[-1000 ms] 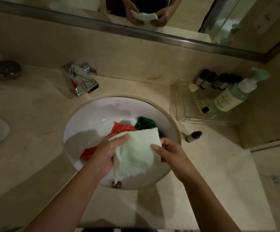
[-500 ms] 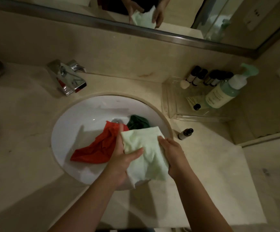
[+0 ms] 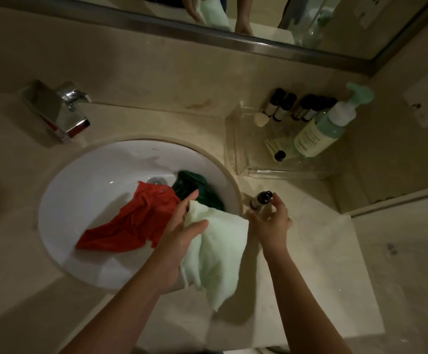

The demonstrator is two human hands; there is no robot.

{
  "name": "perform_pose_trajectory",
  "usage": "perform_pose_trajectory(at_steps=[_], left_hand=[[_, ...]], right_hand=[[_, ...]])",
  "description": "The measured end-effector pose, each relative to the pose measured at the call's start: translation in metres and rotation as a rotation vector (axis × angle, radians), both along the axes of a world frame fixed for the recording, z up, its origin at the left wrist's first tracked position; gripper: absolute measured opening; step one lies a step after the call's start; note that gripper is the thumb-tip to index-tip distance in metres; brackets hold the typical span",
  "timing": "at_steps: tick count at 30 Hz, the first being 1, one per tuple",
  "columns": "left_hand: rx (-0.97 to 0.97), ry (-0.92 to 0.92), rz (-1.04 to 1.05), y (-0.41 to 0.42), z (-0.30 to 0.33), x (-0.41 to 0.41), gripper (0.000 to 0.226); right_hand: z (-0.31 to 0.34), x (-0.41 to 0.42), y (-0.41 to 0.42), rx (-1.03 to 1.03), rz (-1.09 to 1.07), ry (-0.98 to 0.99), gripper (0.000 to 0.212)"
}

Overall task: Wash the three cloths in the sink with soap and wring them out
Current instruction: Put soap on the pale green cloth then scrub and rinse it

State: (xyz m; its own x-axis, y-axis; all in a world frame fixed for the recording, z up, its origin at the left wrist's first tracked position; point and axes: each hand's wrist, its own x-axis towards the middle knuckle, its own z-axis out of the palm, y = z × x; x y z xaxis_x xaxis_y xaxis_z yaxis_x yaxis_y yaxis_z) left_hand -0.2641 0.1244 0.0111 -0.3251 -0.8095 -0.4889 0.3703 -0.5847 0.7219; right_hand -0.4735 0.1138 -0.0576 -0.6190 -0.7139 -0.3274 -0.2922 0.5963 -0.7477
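Observation:
My left hand (image 3: 179,233) grips a pale green cloth (image 3: 218,254), which hangs over the front right rim of the white sink (image 3: 92,187). A red cloth (image 3: 136,221) lies spread in the basin. Behind it, at the basin's right side, sits a bunched dark green cloth (image 3: 197,187). My right hand (image 3: 271,223) is off the cloth and over the counter just right of the sink. Its fingers and thumb curl round a small dark-capped bottle (image 3: 260,199) standing there.
A chrome faucet (image 3: 59,111) stands at the back left of the sink. A clear tray (image 3: 235,149) at the back right holds a green pump bottle (image 3: 320,134) and several small dark bottles (image 3: 284,106). A mirror runs along the wall above.
My right hand let go of the pale green cloth and moved right to the small bottle on the counter. My left hand alone now holds the cloth, which hangs lower.

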Motion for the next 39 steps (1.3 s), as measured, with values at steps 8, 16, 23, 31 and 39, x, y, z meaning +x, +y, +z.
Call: perform_pose_trajectory(at_steps=[8,16,23,31,39], left_hand=[[-0.108,-0.106,-0.025,-0.009,-0.001,0.009,0.067],[0.073,0.214,0.153,-0.018,0.023,0.03,0.074],[-0.089,0.168,0.07,-0.015,0.043,0.052,0.097],[-0.085,0.268,0.061,-0.007,0.061,0.064,0.1],[-0.109,0.228,0.056,-0.006,0.067,0.077,0.088]], right_hand=[[0.024,0.002,-0.01,-0.246,0.221,-0.026,0.021],[0.122,0.037,0.007,-0.36,0.654,-0.101,0.043],[0.156,0.067,0.002,-0.409,0.546,-0.275,0.037],[0.18,0.096,-0.004,-0.442,0.606,-0.496,0.034],[0.184,0.108,-0.006,-0.518,0.588,-0.55,0.042]])
